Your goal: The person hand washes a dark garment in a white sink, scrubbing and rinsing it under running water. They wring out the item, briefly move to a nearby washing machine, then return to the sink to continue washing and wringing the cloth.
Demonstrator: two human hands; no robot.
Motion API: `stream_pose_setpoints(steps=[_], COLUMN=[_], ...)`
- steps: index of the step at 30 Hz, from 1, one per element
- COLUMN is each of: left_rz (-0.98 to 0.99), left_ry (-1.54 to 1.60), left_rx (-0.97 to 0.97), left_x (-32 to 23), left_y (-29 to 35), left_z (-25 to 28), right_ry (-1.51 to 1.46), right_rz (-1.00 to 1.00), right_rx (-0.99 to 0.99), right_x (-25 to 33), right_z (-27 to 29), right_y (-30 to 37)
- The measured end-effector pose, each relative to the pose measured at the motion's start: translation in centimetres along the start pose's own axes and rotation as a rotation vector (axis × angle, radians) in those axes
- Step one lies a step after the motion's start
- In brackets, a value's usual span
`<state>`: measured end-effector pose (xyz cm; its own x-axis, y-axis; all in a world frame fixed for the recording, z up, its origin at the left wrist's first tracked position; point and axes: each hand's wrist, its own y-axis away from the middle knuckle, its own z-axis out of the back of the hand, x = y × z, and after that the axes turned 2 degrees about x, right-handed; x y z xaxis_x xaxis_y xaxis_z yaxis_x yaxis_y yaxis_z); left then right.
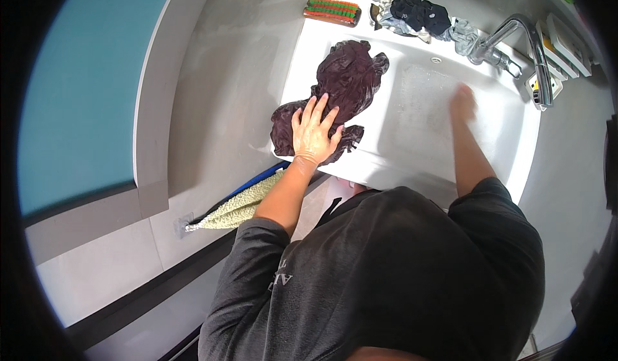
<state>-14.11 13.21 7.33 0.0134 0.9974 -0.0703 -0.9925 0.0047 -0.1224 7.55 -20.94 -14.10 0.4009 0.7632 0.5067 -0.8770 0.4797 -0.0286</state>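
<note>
A wet, dark maroon garment (347,77) lies bunched on the white ledge at the left of the sink. My left hand (313,135) rests flat on its lower part, palm down, fingers spread. Over the sink basin (418,110) on the right is my right hand (462,103), smeared by motion, so its fingers do not show clearly. I see nothing plainly held in it. Beyond it, at the back right, stands a chrome faucet (534,45) with a tall curved spout.
On the back ledge lie a scrub brush (331,12) with red and green bristles and several bunched cloths (421,16), dark and light. A pale green towel (241,203) hangs below at the left. White boxes (566,45) stand against the wall behind the faucet.
</note>
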Motion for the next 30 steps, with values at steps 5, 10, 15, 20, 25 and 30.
stream_pose_setpoints(steps=[5, 10, 15, 20, 25, 30], left_rz=[-0.078, -0.050, -0.054, -0.035, -0.063, -0.027], left_ry=[0.070, 0.076, 0.060, 0.068, 0.094, 0.065], left_rx=[-0.004, -0.035, -0.068, -0.076, -0.063, -0.072], left_x=[0.9, 1.0, 1.0, 0.8, 0.5, 0.7], left_y=[0.7, 0.6, 0.6, 0.7, -0.1, 0.7], left_z=[-0.8, -0.8, -1.2, -0.9, -1.3, -1.0], right_ry=[-0.361, -1.349, -1.327, -0.752, -0.284, -0.949], right_rz=[-0.481, -0.801, -0.356, -0.300, -0.302, -0.473], right_rx=[0.279, 0.995, 1.728, 1.154, 0.711, 1.240], right_x=[-4.7, 7.5, 16.9, 8.9, -6.5, 0.9], right_z=[2.2, 4.3, 10.8, 9.1, 1.0, 1.7], right_y=[-1.1, 4.6, 6.9, 2.6, -2.5, 3.4])
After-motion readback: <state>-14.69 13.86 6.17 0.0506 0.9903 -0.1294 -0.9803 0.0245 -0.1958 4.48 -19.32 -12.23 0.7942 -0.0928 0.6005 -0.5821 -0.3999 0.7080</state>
